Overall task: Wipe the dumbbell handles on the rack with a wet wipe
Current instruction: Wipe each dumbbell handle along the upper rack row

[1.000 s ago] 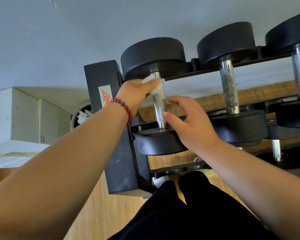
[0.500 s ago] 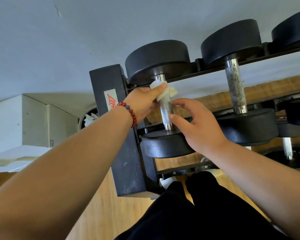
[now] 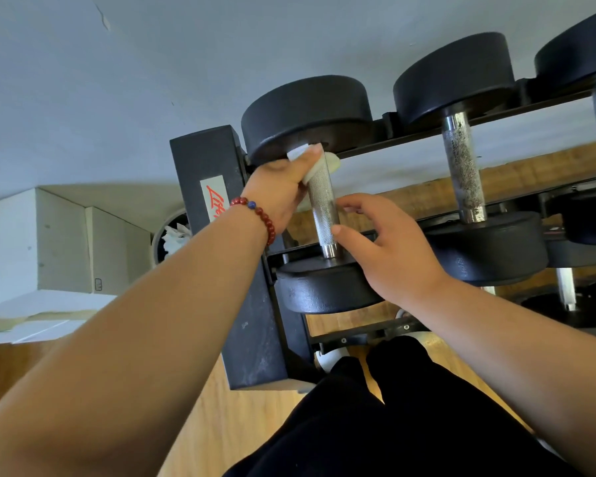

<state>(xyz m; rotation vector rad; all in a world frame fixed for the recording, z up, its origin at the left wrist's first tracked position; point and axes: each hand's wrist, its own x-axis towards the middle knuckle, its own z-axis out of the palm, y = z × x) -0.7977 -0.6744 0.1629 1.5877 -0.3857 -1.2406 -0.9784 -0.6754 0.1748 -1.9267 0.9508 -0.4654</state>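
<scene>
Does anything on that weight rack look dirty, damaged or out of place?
Yes. The middle dumbbell's handle is flecked with dark grime along its rough grip, unlike the cleaner handle beside it, where the left hand holds the wipe. The wall also shows a thin crack at upper left.

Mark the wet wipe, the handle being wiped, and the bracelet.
wet wipe (image 3: 331, 162): head view, fold right of handle.
handle (image 3: 322, 205): head view, knurled middle.
bracelet (image 3: 260, 213): head view, red beads on wrist.
</scene>
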